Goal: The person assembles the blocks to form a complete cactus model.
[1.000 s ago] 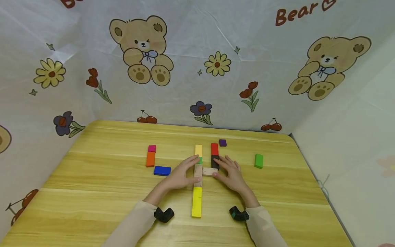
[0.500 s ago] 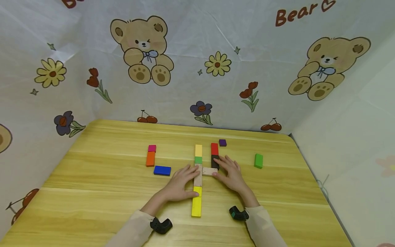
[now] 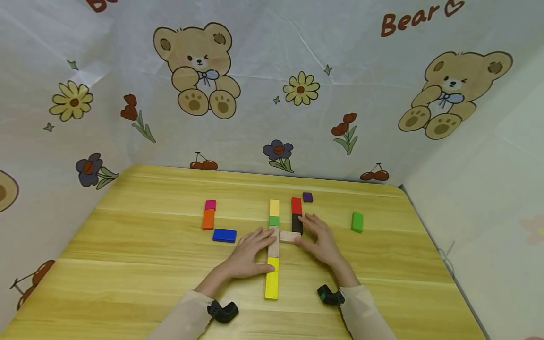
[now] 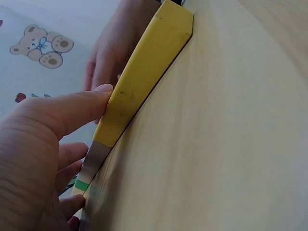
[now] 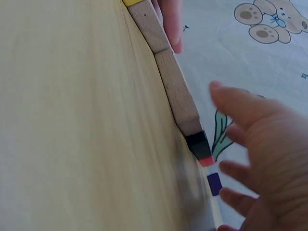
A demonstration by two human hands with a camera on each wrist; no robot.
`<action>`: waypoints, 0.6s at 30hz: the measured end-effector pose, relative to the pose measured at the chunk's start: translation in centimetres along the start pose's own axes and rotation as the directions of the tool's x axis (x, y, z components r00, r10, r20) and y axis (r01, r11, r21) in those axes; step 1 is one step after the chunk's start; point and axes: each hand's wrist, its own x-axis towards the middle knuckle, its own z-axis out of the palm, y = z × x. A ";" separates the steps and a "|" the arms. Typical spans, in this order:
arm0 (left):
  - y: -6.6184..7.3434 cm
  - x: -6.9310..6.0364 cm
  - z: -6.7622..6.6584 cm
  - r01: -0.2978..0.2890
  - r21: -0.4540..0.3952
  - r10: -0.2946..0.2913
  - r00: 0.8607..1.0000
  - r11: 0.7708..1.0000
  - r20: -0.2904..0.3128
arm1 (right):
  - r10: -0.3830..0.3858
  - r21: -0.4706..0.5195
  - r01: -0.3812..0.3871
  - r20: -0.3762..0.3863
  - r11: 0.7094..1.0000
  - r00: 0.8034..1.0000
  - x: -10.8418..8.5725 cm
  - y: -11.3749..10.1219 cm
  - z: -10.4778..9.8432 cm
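Note:
In the head view a straight row of blocks runs down the table: a pale yellow block point(image 3: 274, 208), a small green block point(image 3: 274, 221), a plain wooden block point(image 3: 274, 249) and a yellow block point(image 3: 271, 285). My left hand point(image 3: 248, 257) lies along this row, its fingers on the plain block and its thumb point(image 4: 89, 103) against the yellow block's edge. A shorter wooden block point(image 3: 289, 237) juts rightward from the row. Beyond its right end stand a black block point(image 3: 296, 224) and a red block point(image 3: 296, 206). Close beside these, my right hand point(image 3: 321, 242) hovers with spread fingers, gripping nothing.
Left of the row lie a blue block point(image 3: 224, 235), an orange block point(image 3: 208, 220) and a magenta block point(image 3: 210, 205). A purple block point(image 3: 308, 197) is behind the red one, and a bright green block point(image 3: 357, 222) lies farther right. A printed cloth point(image 3: 250, 127) hangs behind the table.
My left hand has slid toward me along the row, uncovering the small green block. Its thumb has gone from the plain block to the yellow block. The right hand has barely shifted.

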 end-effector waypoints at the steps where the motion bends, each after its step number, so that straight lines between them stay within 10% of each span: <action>1: 0.0 0.0 0.0 -0.002 0.002 0.002 1.000 1.000 0.000 | -0.007 0.009 0.007 -0.037 1.000 0.999 0.1 0.1 -0.3; 9: 0.2 0.0 -0.2 0.002 -0.009 -0.002 1.000 1.000 0.004 | 0.085 0.088 -0.060 -0.320 0.994 0.944 -0.1 2.9 -6.0; 18: 0.1 0.0 -0.2 0.001 0.004 -0.001 1.000 1.000 -0.005 | 0.296 0.078 -0.289 -0.090 0.954 0.951 -1.7 8.2 -10.6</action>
